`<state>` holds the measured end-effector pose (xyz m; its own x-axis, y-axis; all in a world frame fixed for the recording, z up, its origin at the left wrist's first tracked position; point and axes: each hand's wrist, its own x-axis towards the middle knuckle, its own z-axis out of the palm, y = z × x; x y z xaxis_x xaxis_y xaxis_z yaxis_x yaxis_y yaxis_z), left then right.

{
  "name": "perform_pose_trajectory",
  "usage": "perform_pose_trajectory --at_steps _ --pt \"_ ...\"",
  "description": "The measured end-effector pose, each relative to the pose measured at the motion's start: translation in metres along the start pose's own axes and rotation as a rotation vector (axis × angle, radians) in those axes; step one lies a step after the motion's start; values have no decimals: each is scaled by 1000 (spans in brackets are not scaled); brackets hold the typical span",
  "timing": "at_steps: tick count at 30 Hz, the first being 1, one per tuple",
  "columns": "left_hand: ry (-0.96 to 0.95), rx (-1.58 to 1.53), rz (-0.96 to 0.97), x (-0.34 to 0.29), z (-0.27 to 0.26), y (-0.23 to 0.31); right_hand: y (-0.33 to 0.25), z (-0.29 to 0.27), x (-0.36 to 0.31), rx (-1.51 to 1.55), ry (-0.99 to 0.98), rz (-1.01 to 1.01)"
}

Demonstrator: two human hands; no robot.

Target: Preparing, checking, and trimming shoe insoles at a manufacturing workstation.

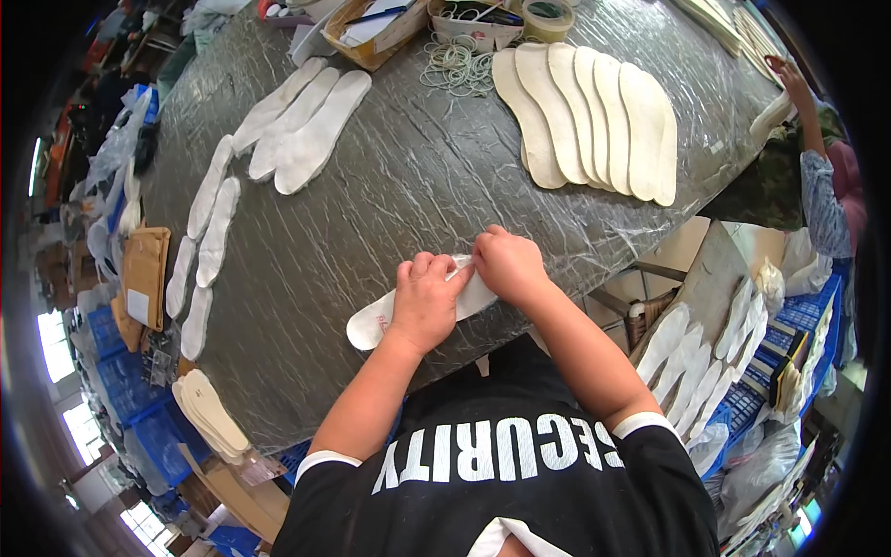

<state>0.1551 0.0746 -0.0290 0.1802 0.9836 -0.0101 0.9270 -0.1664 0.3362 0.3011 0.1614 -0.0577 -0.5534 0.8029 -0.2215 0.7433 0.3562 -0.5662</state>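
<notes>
A white insole (pixel 367 327) lies slantwise near the front edge of the dark, film-covered table (pixel 390 176), with small red markings toward its left end. My left hand (pixel 427 299) rests over its middle, fingers bent and thumb reaching toward the other hand. At the insole's upper edge, my right hand (pixel 509 267) is closed, with thumb and fingers pinched together against it. Both hands cover much of the insole's middle, so what lies between the fingertips is hidden.
Cream insoles (pixel 594 121) overlap in a fan at the back right. White insoles (pixel 316 130) lie along the left, near a stack (pixel 209 413) at the corner. Rubber bands (pixel 458 67) sit before a box (pixel 376 35). Another person's arm (pixel 809 116) shows at far right.
</notes>
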Motion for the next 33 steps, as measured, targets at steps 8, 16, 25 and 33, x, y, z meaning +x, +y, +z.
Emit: perform_pose_trajectory --at_steps 8,16,25,33 --pt "86 -18 -31 -3 9 3 -3 16 -5 -63 168 122" --pt "-41 55 -43 15 -2 5 -3 10 -8 36 160 142" --pt "-47 172 -9 10 14 2 3 4 -24 51 108 201" --pt "262 -650 -300 -1 24 -26 16 -6 -40 233 318 177"
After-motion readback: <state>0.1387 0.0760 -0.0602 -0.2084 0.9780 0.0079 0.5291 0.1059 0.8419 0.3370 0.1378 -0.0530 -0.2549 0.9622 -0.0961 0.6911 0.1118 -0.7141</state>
